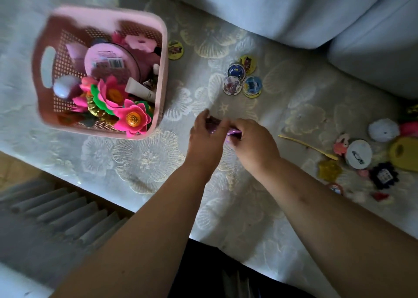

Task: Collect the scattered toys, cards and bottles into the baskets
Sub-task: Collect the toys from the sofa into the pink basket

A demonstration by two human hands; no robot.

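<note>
A pink basket [103,15] sits on the sofa seat at upper left, filled with foam flowers [132,118], a round pink tin [108,61] and a white tube [140,91]. My left hand [207,137] and my right hand [253,139] meet at the middle of the seat, both gripping a small purple item [233,131] between them. Most of that item is hidden by my fingers. Several round cards [243,78] lie beyond my hands, and one more round card [174,49] rests beside the basket.
At the right lie scattered toys: a white ball [383,130], a white disc [358,154], a yellow stick [307,146], a yellow toy [404,154], a dark flower shape [384,175]. Sofa cushions [294,8] rise behind. The seat's front edge runs at lower left.
</note>
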